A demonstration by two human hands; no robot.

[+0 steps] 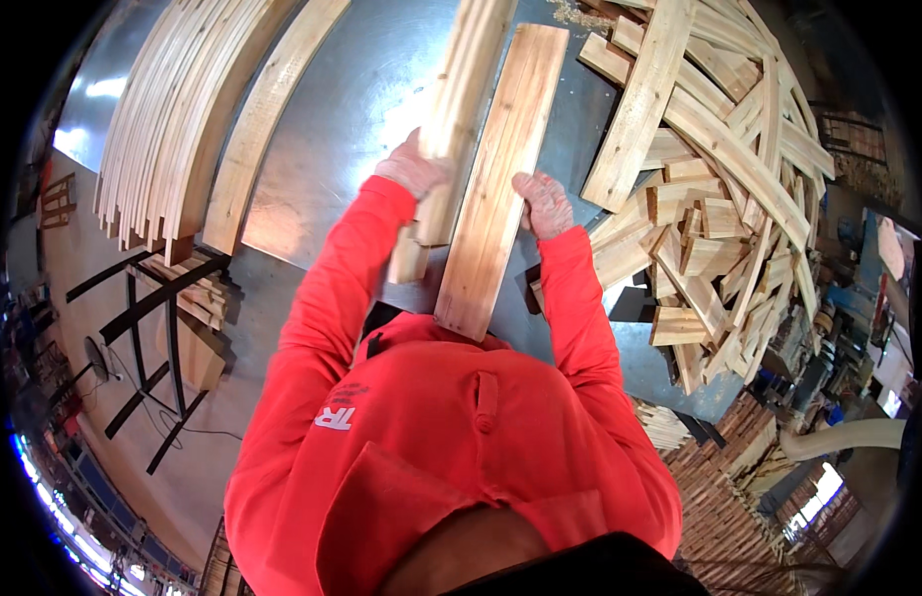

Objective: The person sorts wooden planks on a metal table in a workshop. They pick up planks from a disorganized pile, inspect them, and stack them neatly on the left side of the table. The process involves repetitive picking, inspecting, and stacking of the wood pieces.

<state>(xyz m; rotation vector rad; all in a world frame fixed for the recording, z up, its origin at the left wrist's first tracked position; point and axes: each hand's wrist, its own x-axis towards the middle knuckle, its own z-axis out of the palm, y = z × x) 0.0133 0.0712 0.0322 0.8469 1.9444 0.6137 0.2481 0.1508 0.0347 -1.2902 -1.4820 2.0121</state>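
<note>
"How are your arms and hands set?"
"My red sleeves [327, 283] reach forward over the metal table [322, 129]. The hands are apart: my right hand [546, 206] closes, fingers bent, on the outer edge of the right board [505, 179]. My left hand [411, 169] lies against the left board [463, 104]; I can't tell whether it grips."

"And the boards?"
"The right one points away from me, pale with reddish grain, its near end in front of my chest. The left one slants alongside, running out of view at the top, and a short board end [409, 256] shows below it."

"Anything crowding you?"
"A jumbled heap of wood [699, 189] covers the right side. Stacked strips [183, 109] line the left, a lone board [272, 124] just beside them. Shavings [578, 14] lie at the far edge of view."
</note>
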